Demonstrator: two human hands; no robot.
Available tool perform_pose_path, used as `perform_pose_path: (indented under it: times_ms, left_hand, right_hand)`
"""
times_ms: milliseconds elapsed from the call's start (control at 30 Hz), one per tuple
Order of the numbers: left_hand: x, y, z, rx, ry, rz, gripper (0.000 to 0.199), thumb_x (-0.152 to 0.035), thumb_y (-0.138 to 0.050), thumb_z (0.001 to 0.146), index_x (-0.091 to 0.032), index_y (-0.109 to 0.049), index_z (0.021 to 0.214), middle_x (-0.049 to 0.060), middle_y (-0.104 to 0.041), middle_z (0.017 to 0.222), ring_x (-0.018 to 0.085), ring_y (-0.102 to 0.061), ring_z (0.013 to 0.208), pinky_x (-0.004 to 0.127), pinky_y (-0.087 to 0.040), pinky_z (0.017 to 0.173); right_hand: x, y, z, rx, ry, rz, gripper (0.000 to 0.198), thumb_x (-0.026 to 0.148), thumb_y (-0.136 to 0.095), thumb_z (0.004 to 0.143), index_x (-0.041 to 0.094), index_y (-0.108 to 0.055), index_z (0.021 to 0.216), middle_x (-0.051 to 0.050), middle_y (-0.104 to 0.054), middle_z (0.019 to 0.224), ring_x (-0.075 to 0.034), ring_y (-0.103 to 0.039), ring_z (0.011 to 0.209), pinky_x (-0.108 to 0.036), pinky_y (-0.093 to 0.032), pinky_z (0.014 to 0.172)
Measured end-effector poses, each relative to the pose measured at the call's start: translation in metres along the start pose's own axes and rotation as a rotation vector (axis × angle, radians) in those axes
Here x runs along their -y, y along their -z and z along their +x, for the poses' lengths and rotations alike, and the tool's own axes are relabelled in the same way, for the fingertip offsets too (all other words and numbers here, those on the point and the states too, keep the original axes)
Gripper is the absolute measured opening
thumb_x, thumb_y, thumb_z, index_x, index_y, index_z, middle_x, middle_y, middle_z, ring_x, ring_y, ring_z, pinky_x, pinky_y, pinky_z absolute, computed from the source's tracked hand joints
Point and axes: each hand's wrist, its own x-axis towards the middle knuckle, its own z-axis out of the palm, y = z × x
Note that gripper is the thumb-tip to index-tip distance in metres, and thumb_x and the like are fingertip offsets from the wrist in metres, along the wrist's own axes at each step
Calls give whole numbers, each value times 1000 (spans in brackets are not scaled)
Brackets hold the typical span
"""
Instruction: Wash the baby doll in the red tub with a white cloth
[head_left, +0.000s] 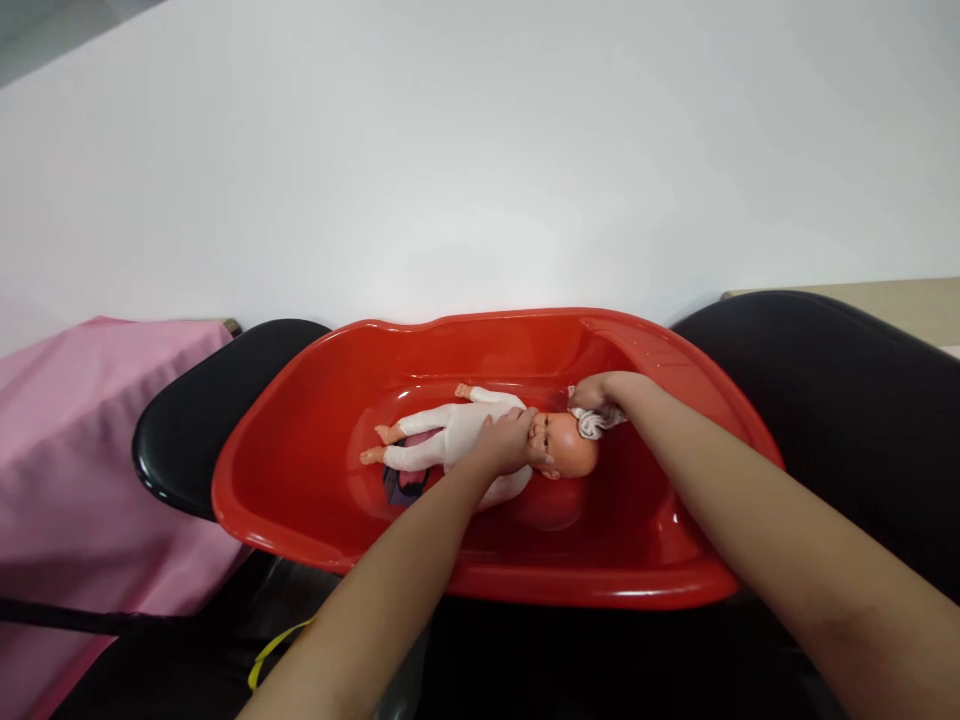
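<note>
Doll [457, 432] in white clothes lies on its back inside the red tub [300, 500], head toward the right. Left hand [507, 442] rests on its chest and chin, fingers curled around it, probably to keep it steady. Right hand [596, 395] has its fingers closed on a small white cloth [596, 424], pressed against the doll's head.
</note>
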Motion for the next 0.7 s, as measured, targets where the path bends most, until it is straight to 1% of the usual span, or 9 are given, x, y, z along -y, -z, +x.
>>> perform_pose_path:
  times_ms: [100,200,267,300,367,433,533,633,700]
  left_hand:
    - [1,5,-2,-4,16,-16,58,-53,-72,78,-27,-50,125,10,-54,141,34,-50,124,54,-32,108]
    - [3,8,-2,-18,21,-19,51,-53,-74,76,-27,-54,114,8,-58,135,33,-53,120,52,-37,104]
    - [5,8,-1,-16,32,-17,49,-52,-72,77,-28,-54,116,8,-58,134,31,-53,120,52,-37,105]
    - [5,7,0,-16,32,-16,48,-51,-69,80,-28,-53,119,8,-58,134,30,-53,121,53,-36,106]
    - [6,6,1,-18,21,-12,43,-49,-61,87,-28,-52,124,8,-57,135,29,-53,123,54,-35,107]
    - [6,5,1,-24,9,1,36,-48,-52,92,-28,-52,122,8,-58,133,28,-54,121,54,-36,106]
    - [3,7,-1,-35,39,19,29,-46,-45,95,-27,-54,115,7,-61,127,27,-57,115,52,-38,103]
    - [0,10,-2,-19,59,17,33,-48,-55,89,-26,-55,114,8,-61,128,28,-56,116,52,-39,103]
    - [1,11,-1,18,55,7,48,-51,-67,80,-26,-54,119,8,-58,133,30,-54,120,52,-37,105]
  right_hand:
    - [0,2,-3,97,83,51,31,42,-52,87,17,-66,75,-13,-70,72,-25,-67,65,-35,-52,57]
    - [7,1,-9,30,158,80,34,42,-52,89,16,-66,73,-12,-70,73,-21,-63,58,-32,-49,53]
    - [14,-1,-14,5,182,105,35,44,-52,89,15,-68,76,-11,-71,74,-18,-61,55,-30,-48,51]
    - [18,-1,-17,52,196,136,38,45,-51,91,14,-69,78,-12,-72,76,-18,-63,56,-29,-49,53]
    - [24,-3,-21,234,214,204,44,48,-48,93,12,-71,84,-14,-74,81,-18,-68,64,-26,-53,59]
    - [27,-3,-23,404,197,244,44,48,-51,93,10,-72,92,-15,-76,86,-18,-72,73,-24,-55,65]
    - [26,-3,-22,503,148,246,37,44,-65,87,10,-70,99,-13,-76,89,-19,-74,78,-24,-56,70]
    - [21,-4,-20,517,93,199,34,38,-76,78,10,-70,97,-12,-76,88,-20,-73,79,-26,-57,72]
    - [18,-6,-21,522,9,148,34,33,-81,72,10,-71,95,-12,-75,86,-22,-73,78,-30,-58,71]
